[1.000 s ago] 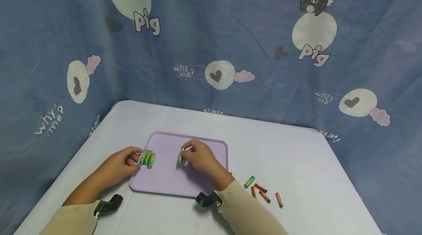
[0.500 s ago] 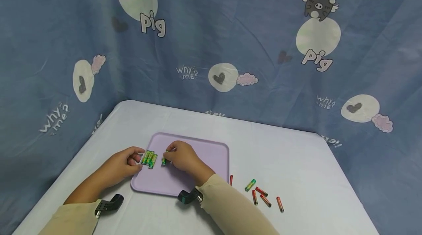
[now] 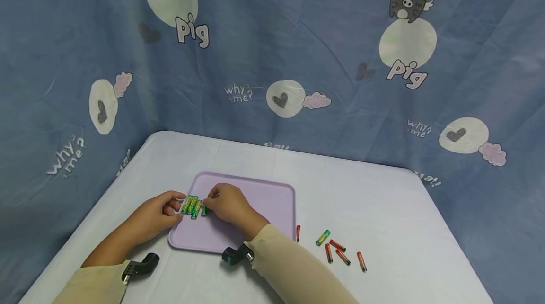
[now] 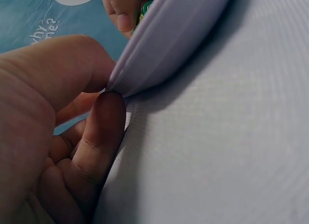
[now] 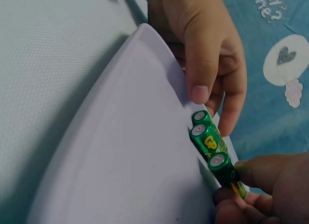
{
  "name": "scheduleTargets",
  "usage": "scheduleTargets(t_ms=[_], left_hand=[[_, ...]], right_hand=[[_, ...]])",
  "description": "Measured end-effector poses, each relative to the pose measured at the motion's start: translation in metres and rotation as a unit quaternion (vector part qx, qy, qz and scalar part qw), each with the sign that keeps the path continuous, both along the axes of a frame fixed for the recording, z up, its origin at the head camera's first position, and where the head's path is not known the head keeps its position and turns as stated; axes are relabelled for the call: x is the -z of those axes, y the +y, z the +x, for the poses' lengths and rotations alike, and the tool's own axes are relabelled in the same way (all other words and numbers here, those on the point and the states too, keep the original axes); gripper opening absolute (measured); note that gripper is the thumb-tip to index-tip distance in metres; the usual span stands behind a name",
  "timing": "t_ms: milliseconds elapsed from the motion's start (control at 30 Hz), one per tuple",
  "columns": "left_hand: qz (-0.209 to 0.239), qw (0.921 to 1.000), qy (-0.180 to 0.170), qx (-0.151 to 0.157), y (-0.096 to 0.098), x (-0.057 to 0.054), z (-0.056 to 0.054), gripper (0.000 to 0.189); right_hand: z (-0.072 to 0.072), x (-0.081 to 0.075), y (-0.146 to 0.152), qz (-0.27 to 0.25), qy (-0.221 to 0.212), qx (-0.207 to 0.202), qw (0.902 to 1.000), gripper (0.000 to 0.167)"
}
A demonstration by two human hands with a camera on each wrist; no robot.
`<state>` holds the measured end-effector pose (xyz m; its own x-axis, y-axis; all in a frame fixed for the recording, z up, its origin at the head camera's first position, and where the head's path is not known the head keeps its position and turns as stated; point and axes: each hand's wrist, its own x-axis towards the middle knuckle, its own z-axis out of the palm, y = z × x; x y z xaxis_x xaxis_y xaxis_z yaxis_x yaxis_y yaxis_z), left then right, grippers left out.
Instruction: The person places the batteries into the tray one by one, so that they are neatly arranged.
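A lilac tray (image 3: 264, 204) lies on the white table. My left hand (image 3: 155, 214) grips its left rim; in the left wrist view the thumb and a finger (image 4: 104, 118) meet at the edge. Just inside that rim, several green batteries (image 3: 192, 206) lie side by side, the rightmost set slightly nearer me. My right hand (image 3: 230, 203) pinches another green battery (image 3: 205, 210) close to the right of this row, partly covered by the fingers. The right wrist view shows green batteries (image 5: 205, 137) with "GP" lettering, and the right fingers (image 5: 270, 178) around the nearest.
Right of the tray lie a loose green battery (image 3: 323, 237) and several red ones (image 3: 342, 257). One red battery (image 3: 298, 233) is close beside the tray's right edge. A blue printed curtain (image 3: 272, 48) hangs behind the table. Each wrist carries a black device (image 3: 142, 266).
My right hand has moved left across the tray with the green battery, up beside the row. A red battery at the tray's right edge has come into view. The left hand stays put.
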<state>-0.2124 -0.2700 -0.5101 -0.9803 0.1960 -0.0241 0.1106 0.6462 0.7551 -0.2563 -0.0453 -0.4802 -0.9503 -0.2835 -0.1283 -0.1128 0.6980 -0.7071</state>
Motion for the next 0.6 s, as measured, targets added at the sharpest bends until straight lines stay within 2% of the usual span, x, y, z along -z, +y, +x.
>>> scheduleTargets(t_ms=[200, 300, 433, 500, 600], left_hand=[[0.0, 1.0, -0.001, 0.0, 0.0001, -0.001, -0.0003, 0.054], [0.004, 1.0, 0.002, 0.003, -0.0001, -0.0006, -0.0004, 0.054], [0.006, 0.9999, 0.014, 0.005, -0.0012, 0.0003, -0.0004, 0.052], [0.007, 0.9998, 0.018, 0.006, -0.0019, 0.0008, -0.0003, 0.052], [0.013, 0.9998, 0.015, 0.007, -0.0023, 0.0017, 0.0002, 0.052]], right_hand=[[0.002, -0.0005, -0.001, 0.008, 0.022, -0.02, 0.9995, 0.016], [0.0046, -0.0021, -0.0005, 0.014, 0.014, -0.042, 0.9989, 0.031], [0.0072, -0.0033, -0.0034, 0.05, 0.018, -0.084, 0.995, 0.057], [0.008, -0.0026, -0.0062, 0.072, 0.029, -0.102, 0.9917, 0.062], [0.0093, -0.0012, -0.0104, 0.105, 0.045, -0.106, 0.9878, 0.056]])
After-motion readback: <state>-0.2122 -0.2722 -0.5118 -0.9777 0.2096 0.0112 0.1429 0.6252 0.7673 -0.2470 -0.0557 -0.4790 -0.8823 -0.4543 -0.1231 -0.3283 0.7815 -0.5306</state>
